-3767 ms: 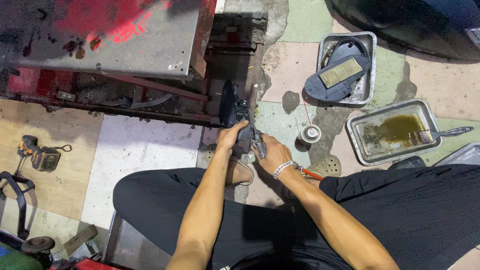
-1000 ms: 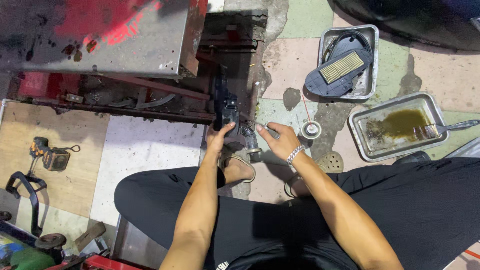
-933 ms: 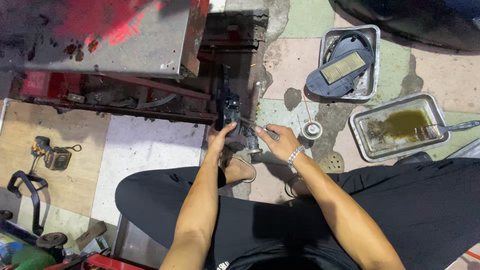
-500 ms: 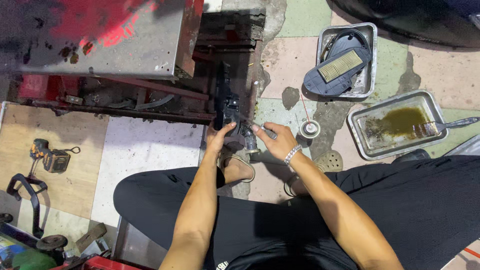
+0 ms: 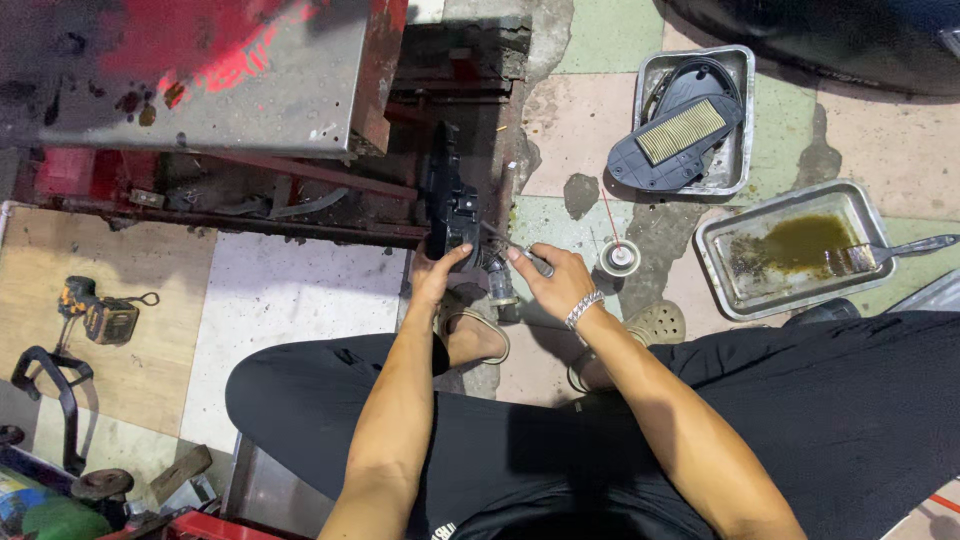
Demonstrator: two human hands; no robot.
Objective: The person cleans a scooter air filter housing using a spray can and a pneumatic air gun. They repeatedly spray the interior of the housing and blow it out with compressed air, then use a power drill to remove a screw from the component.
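The left hand (image 5: 436, 280) grips the black engine part (image 5: 450, 205) while the right hand (image 5: 552, 282) pinches a thin tool (image 5: 515, 250) against it, the job seemingly midway and unfinished.

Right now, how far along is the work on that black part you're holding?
Already out: the air filter element lies in a metal tray, and a brush rests in the oily tray. In hand: the left hand steadies the black part while the right hand works a slim tool at it. Nothing looks refitted yet.
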